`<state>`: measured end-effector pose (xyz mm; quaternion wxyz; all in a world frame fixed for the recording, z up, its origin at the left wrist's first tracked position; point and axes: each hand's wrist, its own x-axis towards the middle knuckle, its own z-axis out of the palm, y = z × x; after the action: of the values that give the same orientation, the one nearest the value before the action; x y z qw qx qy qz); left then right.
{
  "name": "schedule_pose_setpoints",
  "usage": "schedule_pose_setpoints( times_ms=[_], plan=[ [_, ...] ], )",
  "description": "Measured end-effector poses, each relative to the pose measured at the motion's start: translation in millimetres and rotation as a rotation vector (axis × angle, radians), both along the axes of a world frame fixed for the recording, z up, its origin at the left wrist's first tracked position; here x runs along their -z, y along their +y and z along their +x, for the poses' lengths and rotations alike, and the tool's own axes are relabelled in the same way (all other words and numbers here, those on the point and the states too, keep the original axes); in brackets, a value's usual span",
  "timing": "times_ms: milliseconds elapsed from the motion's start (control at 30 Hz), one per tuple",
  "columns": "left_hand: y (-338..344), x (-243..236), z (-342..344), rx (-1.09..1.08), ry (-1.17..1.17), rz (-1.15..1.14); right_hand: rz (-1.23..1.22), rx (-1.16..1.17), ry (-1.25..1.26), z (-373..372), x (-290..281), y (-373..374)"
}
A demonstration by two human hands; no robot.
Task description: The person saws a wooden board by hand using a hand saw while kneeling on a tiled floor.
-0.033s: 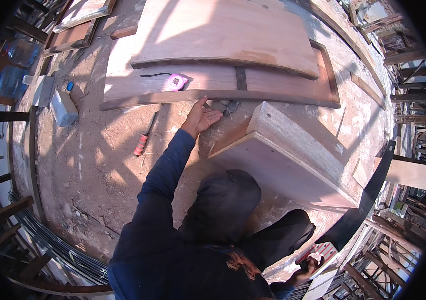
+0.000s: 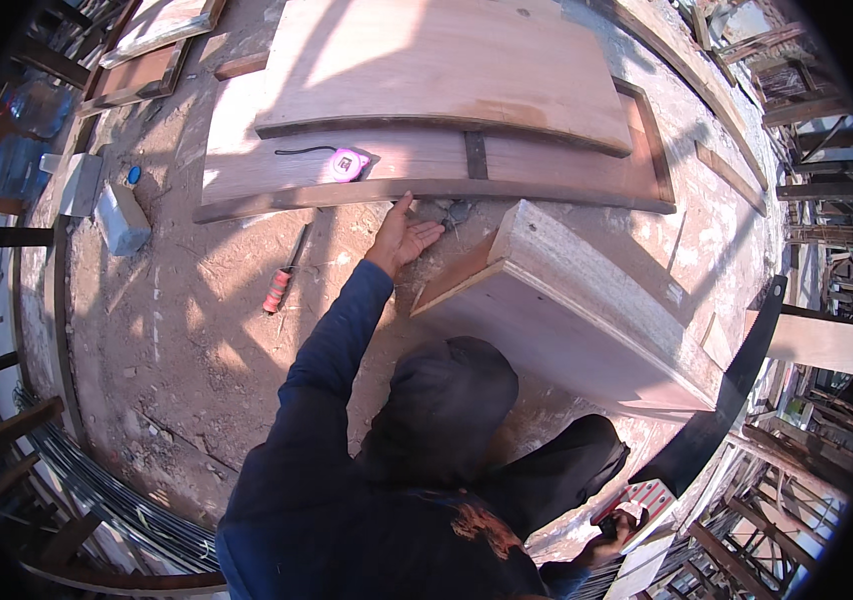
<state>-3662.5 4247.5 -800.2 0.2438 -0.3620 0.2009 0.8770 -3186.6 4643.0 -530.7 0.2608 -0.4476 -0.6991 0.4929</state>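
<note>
My left hand [image 2: 407, 235], fingers spread and palm partly up, reaches to the front edge of a framed wooden panel [image 2: 567, 195] lying on the ground. A loose plywood board [image 2: 437, 70] rests over it, and a pink tape measure [image 2: 349, 165] with a black strap lies on it. Left of my hand is a screwdriver [image 2: 277, 290] with a red handle. My right hand [image 2: 609, 535], low at the right, grips the red-and-white handle of a black-bladed hand saw [image 2: 712, 425]. The blade runs alongside a shallow wooden box [image 2: 567, 320] propped at a slant near my knee.
Pale blocks [image 2: 122, 222] and a blue cap [image 2: 134, 175] lie at left, near large water jugs [image 2: 17, 160]. More frames [image 2: 137, 90] sit at upper left. Long timbers [image 2: 717, 85] and stacked wood [image 2: 827, 430] line the right. Black rods [image 2: 117, 495] run along the lower left.
</note>
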Motion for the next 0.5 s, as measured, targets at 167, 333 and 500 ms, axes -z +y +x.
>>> schedule_pose_setpoints(
  times_ms=[167,333,500],
  plan=[
    [31.8,44.7,-32.7,-0.425,0.163,-0.149,-0.062,-0.047,0.046,-5.4,1.7,6.9],
    [22.5,35.2,-54.1,-0.344,0.072,-0.148,-0.011,0.022,0.021,-63.6,-32.6,-60.1],
    [13.3,-35.6,-69.2,-0.253,0.116,-0.107,-0.061,0.024,0.01,-31.7,-23.0,-44.1]
  ],
)
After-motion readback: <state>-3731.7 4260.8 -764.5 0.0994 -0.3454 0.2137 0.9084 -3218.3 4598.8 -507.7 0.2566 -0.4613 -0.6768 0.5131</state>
